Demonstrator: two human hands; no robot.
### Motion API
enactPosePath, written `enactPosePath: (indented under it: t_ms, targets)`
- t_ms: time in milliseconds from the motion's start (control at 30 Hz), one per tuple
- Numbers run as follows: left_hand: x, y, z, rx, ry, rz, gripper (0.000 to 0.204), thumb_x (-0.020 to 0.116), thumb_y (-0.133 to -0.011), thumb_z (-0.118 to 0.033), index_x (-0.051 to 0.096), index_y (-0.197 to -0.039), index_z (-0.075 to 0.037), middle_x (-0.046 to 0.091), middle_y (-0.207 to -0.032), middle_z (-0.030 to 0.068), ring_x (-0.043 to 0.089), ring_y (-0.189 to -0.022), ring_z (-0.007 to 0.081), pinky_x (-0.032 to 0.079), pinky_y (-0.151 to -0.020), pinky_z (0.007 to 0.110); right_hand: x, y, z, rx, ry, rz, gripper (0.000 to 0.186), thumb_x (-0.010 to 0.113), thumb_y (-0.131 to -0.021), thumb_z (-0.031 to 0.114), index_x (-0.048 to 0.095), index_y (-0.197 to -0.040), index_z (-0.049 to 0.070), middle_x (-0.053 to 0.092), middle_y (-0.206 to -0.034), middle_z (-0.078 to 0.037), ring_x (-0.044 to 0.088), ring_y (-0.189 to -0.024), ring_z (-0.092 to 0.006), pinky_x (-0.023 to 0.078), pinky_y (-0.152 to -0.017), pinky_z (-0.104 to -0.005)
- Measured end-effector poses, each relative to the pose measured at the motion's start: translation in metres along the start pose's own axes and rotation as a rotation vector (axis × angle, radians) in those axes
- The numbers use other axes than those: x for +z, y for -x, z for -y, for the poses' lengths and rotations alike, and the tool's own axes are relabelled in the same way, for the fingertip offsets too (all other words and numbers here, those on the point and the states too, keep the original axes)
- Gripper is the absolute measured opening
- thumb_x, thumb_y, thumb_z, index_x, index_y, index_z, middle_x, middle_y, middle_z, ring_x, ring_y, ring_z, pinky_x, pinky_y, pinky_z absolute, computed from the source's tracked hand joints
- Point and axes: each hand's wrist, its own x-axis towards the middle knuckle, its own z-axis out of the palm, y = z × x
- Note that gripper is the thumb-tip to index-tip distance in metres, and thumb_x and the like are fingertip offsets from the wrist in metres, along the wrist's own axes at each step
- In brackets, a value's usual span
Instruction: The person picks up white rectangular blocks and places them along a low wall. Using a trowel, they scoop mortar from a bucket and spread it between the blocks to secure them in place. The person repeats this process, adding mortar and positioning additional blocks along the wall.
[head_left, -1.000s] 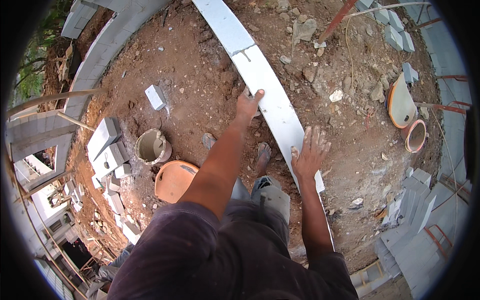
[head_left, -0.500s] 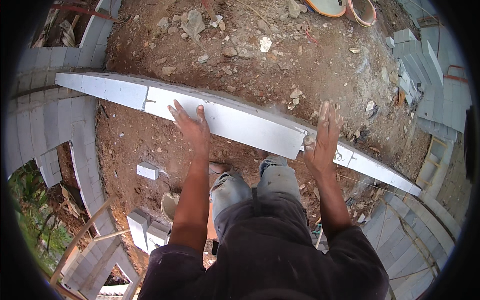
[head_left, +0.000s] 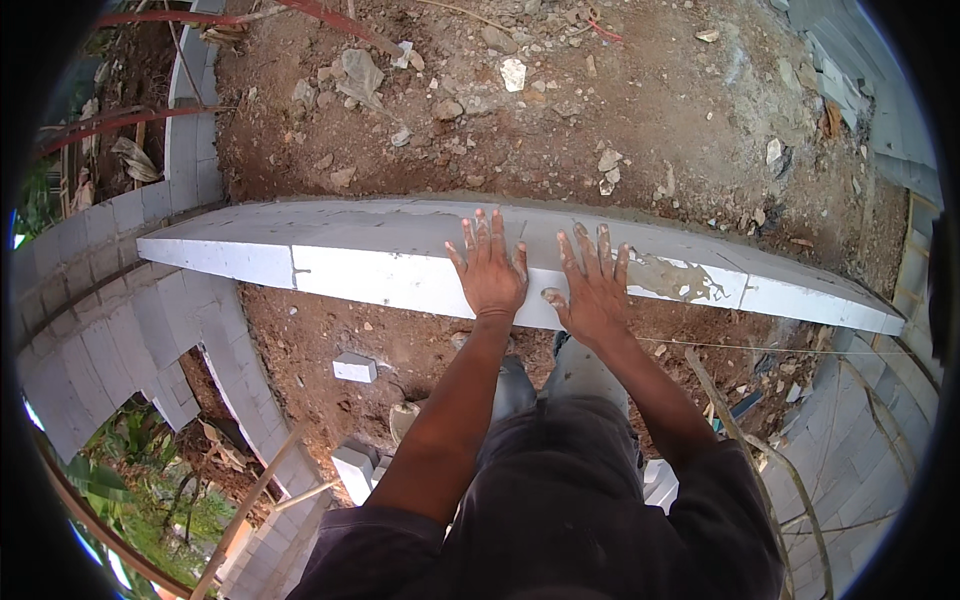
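A low wall of pale lightweight blocks (head_left: pixel 370 272) runs across in front of me, its near top edge bright white. My left hand (head_left: pixel 490 278) lies flat on it near the middle, fingers spread and pointing away from me. Close beside it on the right, my right hand (head_left: pixel 597 290) rests on the same wall, fingers also spread and dusty. Neither hand holds anything. Grey mortar (head_left: pixel 672 278) is smeared over the block face just right of my right hand. A thin string (head_left: pixel 770 348) stretches along the near side of the wall to the right.
A small white block (head_left: pixel 354 368) lies on the soil at the near left, with larger blocks (head_left: pixel 352 472) closer to me. Block walls stand on the left (head_left: pixel 175 320) and right (head_left: pixel 870 420). Bent poles (head_left: pixel 800 480) lean at the lower right. Stones litter the far soil.
My right hand has moved left and my left hand has shifted right relative to the wall, so they now lie close together on it. The view has turned and shifted.
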Motion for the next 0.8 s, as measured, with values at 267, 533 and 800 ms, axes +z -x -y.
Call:
enactPosePath:
  t_ms: [267, 533, 800]
  targets:
    - [0.000, -0.001, -0.001, 0.017, -0.017, 0.024, 0.066, 0.049, -0.100, -0.040, 0.030, -0.160, -0.018, 0.029, -0.165, 0.0094, 0.021, -0.154, 0.0312, 0.005, -0.124, 0.059, 0.023, -0.014, 0.003, -0.051, 0.034, -0.039, 0.076, 0.059, -0.092, 0.054, 0.035, -0.158, 0.026, 0.035, -0.161, -0.012, 0.022, -0.153, -0.0382, 0.010, -0.117, -0.0721]
    - [0.002, 0.002, 0.002, -0.007, 0.006, 0.038, 0.064, 0.051, -0.099, -0.038, 0.035, -0.158, -0.017, 0.034, -0.162, 0.0118, 0.024, -0.153, 0.0341, 0.011, -0.124, 0.056, 0.012, -0.016, 0.002, -0.026, -0.033, 0.057, 0.081, 0.064, -0.088, 0.051, 0.035, -0.158, 0.023, 0.035, -0.162, -0.009, 0.021, -0.153, -0.0380, 0.008, -0.119, -0.0700]
    - [0.005, 0.005, -0.004, -0.020, 0.083, -0.037, 0.055, 0.055, -0.097, -0.032, 0.049, -0.149, -0.013, 0.055, -0.146, 0.0120, 0.047, -0.134, 0.0332, 0.027, -0.116, 0.052, 0.010, -0.036, -0.017, -0.023, 0.048, 0.141, 0.078, 0.069, -0.087, 0.043, 0.040, -0.155, 0.021, 0.047, -0.155, -0.009, 0.032, -0.150, -0.0348, 0.010, -0.122, -0.0648]
